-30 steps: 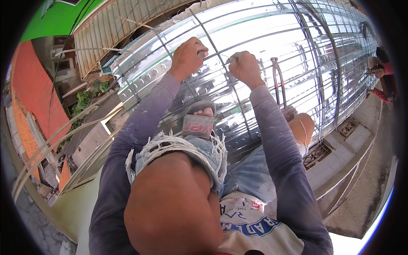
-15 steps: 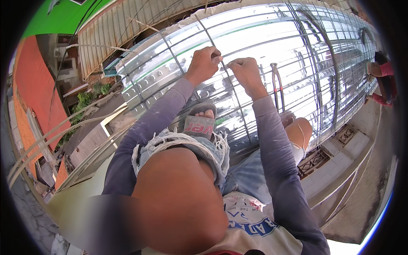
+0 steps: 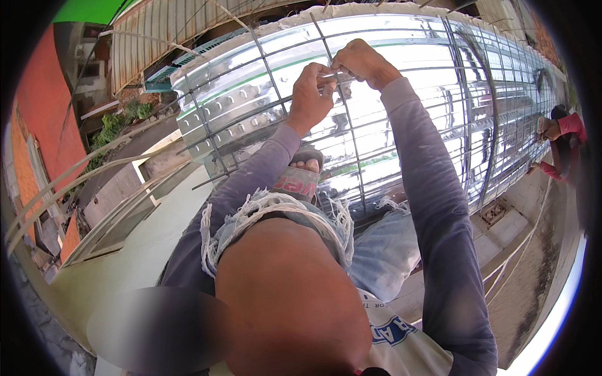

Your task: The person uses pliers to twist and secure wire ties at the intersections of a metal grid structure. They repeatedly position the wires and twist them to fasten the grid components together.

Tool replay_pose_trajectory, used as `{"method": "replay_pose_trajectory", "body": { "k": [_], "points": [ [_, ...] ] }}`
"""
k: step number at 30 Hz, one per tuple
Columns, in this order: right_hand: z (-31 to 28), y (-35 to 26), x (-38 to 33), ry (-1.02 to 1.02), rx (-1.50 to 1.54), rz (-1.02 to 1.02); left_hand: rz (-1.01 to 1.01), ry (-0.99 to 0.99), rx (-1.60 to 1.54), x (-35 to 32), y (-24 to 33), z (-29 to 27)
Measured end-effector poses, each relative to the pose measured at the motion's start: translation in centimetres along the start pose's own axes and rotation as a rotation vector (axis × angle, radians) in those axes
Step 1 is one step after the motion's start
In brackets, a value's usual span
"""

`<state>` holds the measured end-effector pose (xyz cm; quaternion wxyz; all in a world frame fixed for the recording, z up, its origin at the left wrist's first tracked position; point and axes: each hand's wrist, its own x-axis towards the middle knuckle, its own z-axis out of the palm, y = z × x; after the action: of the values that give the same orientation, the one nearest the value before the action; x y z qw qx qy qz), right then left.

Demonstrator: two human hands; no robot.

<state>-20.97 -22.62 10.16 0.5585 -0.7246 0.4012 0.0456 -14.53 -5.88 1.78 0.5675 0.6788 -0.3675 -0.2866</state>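
Observation:
A grid of thin steel rebar (image 3: 352, 128) lies over shiny corrugated metal sheeting (image 3: 382, 103). My left hand (image 3: 311, 95) and my right hand (image 3: 364, 61) meet at one crossing of the bars. The left thumb and fingers are pinched together just left of that crossing. Curled over it from the upper right, my right hand is closed too. What the fingertips hold is too small to make out. Below the left hand, my sandalled foot (image 3: 307, 166) rests on the sheeting.
At the far right a person in red sleeves (image 3: 569, 125) reaches to the grid. A thick dark bar or cable (image 3: 494, 119) crosses the mesh. Rough concrete (image 3: 370, 9) borders the sheeting's far side. Beyond its left end are rooftops (image 3: 182, 37) and greenery (image 3: 113, 131) lower down.
My hands have come together at a bar crossing; the right moved up and left. The red-handled pincers seen earlier on the grid no longer show. The whole view has shifted slightly.

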Motion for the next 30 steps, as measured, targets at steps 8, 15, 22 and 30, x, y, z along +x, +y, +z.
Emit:
{"method": "replay_pose_trajectory", "body": {
  "k": [8,15,22,30],
  "points": [
    [-0.3,1.0,3.0,0.072,-0.162,0.037,0.138,-0.017,0.254,0.1,0.3,0.8],
    [-1.4,8.4,-3.7,0.069,-0.443,-0.163,0.172,0.046,0.313,-0.3,-0.1,1.1],
    [4.0,10.1,-15.0,0.507,0.147,0.164,0.194,-0.011,0.291,-0.3,-0.1,1.4],
    [-1.5,16.3,-20.0,0.580,-0.737,0.373,0.304,0.157,0.346,-2.7,1.1,1.9]
  ]
}}
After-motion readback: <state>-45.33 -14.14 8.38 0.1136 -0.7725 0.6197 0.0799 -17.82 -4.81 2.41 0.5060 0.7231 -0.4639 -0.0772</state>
